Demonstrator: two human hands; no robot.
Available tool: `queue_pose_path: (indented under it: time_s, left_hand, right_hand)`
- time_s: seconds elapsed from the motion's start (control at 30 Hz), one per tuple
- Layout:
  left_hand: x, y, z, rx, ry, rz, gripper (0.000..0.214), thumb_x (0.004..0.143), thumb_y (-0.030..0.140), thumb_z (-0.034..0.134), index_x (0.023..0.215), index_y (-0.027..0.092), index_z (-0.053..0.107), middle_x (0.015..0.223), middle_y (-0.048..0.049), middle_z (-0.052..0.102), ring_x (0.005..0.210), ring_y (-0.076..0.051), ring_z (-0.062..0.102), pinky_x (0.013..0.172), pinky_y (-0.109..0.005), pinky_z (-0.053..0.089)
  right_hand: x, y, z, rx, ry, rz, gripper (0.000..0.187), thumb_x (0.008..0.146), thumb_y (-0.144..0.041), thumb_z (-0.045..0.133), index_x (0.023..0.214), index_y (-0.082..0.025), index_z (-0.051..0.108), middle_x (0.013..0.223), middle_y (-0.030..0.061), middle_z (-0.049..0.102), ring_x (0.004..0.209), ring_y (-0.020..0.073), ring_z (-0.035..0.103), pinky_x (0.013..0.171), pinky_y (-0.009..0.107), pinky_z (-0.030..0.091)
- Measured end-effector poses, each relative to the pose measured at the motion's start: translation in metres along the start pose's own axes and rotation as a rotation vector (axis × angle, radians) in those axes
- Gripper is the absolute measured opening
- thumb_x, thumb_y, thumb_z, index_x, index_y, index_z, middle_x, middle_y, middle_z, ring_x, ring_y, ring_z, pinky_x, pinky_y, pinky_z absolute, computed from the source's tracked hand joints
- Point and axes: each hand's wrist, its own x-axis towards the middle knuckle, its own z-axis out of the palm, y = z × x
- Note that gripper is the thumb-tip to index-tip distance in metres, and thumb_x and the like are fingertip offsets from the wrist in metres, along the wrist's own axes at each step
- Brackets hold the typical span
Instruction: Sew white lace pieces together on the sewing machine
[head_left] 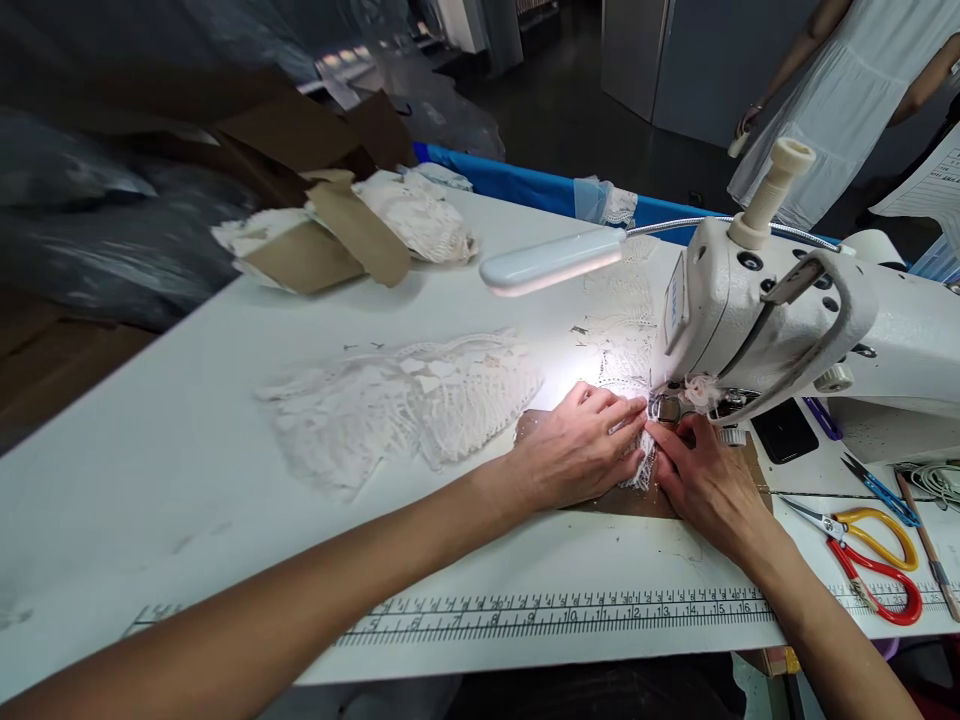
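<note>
Both the left hand and right hand touch white lace by the sewing machine, grip unclear.

Sewing mach. blocks R hand fwd; room L.

L hand & R hand on wht lace at sewing mach., red/yellow scissors nr R forearm.

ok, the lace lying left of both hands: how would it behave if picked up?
Probably floppy: the white lace lies flat with wavy edges. Likely light for its size, given the open, holey weave. Pushed, it may bunch, since it looks thin.
</note>
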Motion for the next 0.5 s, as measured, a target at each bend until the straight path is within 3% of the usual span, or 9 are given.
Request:
queue_pose_path:
  time_s: [0.13,0.3,0.4,0.5]
  left_hand:
    - [0.002,0.001,0.003,0.026,0.0,-0.029,0.032,0.102,0.029,0.04,0.102,0.011,0.066,0.096,-0.0118,0.068,0.084,-0.022,0.06,0.071,-0.038,0.046]
    - [0.006,-0.007,-0.001,-0.023,0.055,-0.105,0.029,0.102,0.031,0.04,0.105,0.014,0.063,0.102,-0.0127,0.066,0.088,-0.024,0.059,0.076,-0.04,0.046]
    - [0.014,-0.027,-0.003,-0.043,0.028,-0.165,0.028,0.101,0.023,0.036,0.104,0.014,0.062,0.099,-0.0137,0.065,0.088,-0.024,0.059,0.076,-0.038,0.045]
    - [0.024,-0.053,0.0,-0.096,-0.129,-0.116,0.025,0.098,0.02,0.038,0.099,0.014,0.062,0.092,-0.0124,0.064,0.087,-0.025,0.059,0.079,-0.039,0.044]
  right_hand:
    - [0.0,0.001,0.005,0.035,0.009,0.016,0.041,0.096,-0.028,0.047,0.137,-0.028,0.054,0.106,0.0126,0.06,0.091,0.0264,0.055,0.078,0.041,0.051]
    - [-0.002,0.013,0.009,0.19,0.04,0.05,0.04,0.099,-0.034,0.045,0.136,-0.022,0.056,0.109,0.016,0.059,0.09,0.026,0.059,0.077,0.043,0.055]
    - [-0.008,0.017,-0.01,0.328,0.042,0.037,0.04,0.099,-0.03,0.046,0.136,-0.018,0.055,0.111,0.0158,0.06,0.092,0.0244,0.061,0.08,0.042,0.057]
    - [-0.027,0.009,-0.051,0.486,0.012,-0.068,0.036,0.1,-0.025,0.045,0.134,-0.022,0.057,0.105,0.0104,0.063,0.092,0.0209,0.062,0.083,0.037,0.056]
